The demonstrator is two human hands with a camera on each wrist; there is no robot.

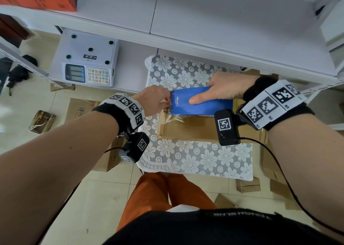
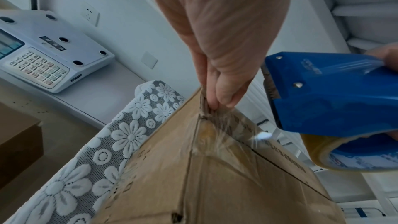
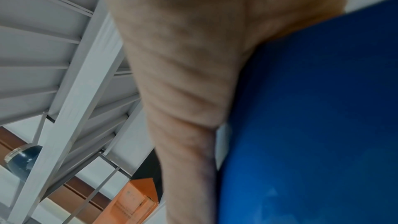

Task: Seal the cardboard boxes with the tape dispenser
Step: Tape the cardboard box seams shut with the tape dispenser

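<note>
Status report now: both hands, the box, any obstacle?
Left hand pinches tape end at cardboard box corner. Right hand grips blue tape dispenser. No obstacle seen.

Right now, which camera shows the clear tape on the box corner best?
The left wrist view: the tape lies wrinkled over the box corner, close up. The head view shows only a small glint; the right wrist view shows none.

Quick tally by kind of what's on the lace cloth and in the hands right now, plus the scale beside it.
Cardboard box: 1, on the lace cloth, left hand pinching its taped corner
Tape dispenser: 1, blue, gripped by the right hand
Tape roll: 1, in the dispenser
Scale: 1
Total: 4
</note>
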